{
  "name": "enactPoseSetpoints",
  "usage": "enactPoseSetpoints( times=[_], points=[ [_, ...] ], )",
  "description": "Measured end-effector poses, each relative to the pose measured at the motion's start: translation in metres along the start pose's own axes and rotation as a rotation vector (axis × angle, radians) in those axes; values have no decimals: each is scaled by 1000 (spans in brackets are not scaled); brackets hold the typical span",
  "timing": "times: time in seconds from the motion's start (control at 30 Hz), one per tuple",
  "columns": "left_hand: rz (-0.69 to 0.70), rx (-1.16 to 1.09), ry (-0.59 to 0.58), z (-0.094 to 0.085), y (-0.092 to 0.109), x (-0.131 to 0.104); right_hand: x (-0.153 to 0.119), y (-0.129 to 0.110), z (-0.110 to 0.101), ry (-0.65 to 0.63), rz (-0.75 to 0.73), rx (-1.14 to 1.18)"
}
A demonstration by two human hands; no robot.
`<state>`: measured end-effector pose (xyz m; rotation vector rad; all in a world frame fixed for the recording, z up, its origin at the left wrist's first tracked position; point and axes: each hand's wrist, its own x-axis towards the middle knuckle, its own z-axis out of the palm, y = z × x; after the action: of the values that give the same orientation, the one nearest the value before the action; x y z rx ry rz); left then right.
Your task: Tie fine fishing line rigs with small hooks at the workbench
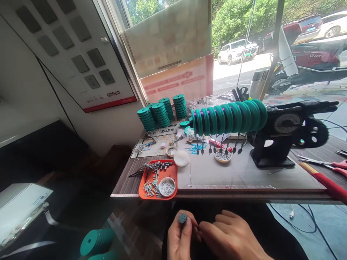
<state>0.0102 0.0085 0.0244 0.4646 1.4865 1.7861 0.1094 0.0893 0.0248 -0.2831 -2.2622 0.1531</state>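
Note:
Over my lap, below the table edge, my left hand (182,234) grips a small blue-grey round piece (182,217) with a rough top between thumb and fingers. What kind of piece it is, I cannot make out. My right hand (230,234) is close beside it, its fingers curled and their tips meeting near the left fingers. Whatever those right fingertips pinch is hidden. Nearest on the table is an orange tray (142,191) of small metal cylinders and green-and-silver pins, with a white bowl (167,187) of small clear bits in it.
A black hand-cranked winder (273,141) carries a row of green spools (227,117), small weights hanging beneath. Stacked green spools (160,115) stand by the window. A bowl of grey beads (222,156), a white lid (181,158) and red-handled scissors (325,163) lie about.

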Motion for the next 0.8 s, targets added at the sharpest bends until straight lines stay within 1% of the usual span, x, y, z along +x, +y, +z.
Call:
enactPoseSetpoints(
  times=[0.07, 0.13, 0.17, 0.2, 0.23, 0.27, 0.3, 0.33, 0.4, 0.47, 0.53, 0.57, 0.6, 0.67, 0.73, 0.8],
  points=[
    [8, -187, 5, 5, 3, -3, 1, -2, 3, 2, -79, -30],
    [-73, -347, -5, 6, 11, -2, 2, -3, 3, 19, -143, -34],
    [-86, -366, 5, 4, 18, 1, 2, -2, 2, 22, -158, -34],
    [-49, -309, 31, 0, 28, 7, 2, -1, 0, 22, -164, -36],
    [52, -190, 78, -8, 40, 16, 1, 0, -2, 25, -156, -38],
    [215, 13, 190, -17, 52, 29, 0, 1, -4, 25, -140, -36],
    [357, 292, 280, -29, 66, 44, -1, 3, -6, 21, -115, -26],
    [406, 397, 328, -42, 79, 61, -3, 4, -6, 27, -84, -7],
    [406, 557, 348, -67, 101, 97, -7, 5, -3, 51, -3, 66],
    [394, 691, 338, -86, 117, 128, -12, 4, 1, 65, 77, 167],
    [346, 777, 303, -99, 126, 147, -15, 4, 4, 50, 136, 248],
    [323, 798, 297, -102, 129, 151, -15, 4, 4, 26, 158, 277],
    [304, 802, 301, -105, 132, 152, -15, 5, 2, 7, 179, 295],
    [277, 761, 330, -106, 134, 142, -14, 7, -3, -26, 208, 318],
    [249, 665, 341, -100, 130, 120, -12, 9, -8, -41, 216, 340],
    [201, 541, 289, -86, 116, 90, -9, 10, -10, -27, 213, 361]
  ],
)
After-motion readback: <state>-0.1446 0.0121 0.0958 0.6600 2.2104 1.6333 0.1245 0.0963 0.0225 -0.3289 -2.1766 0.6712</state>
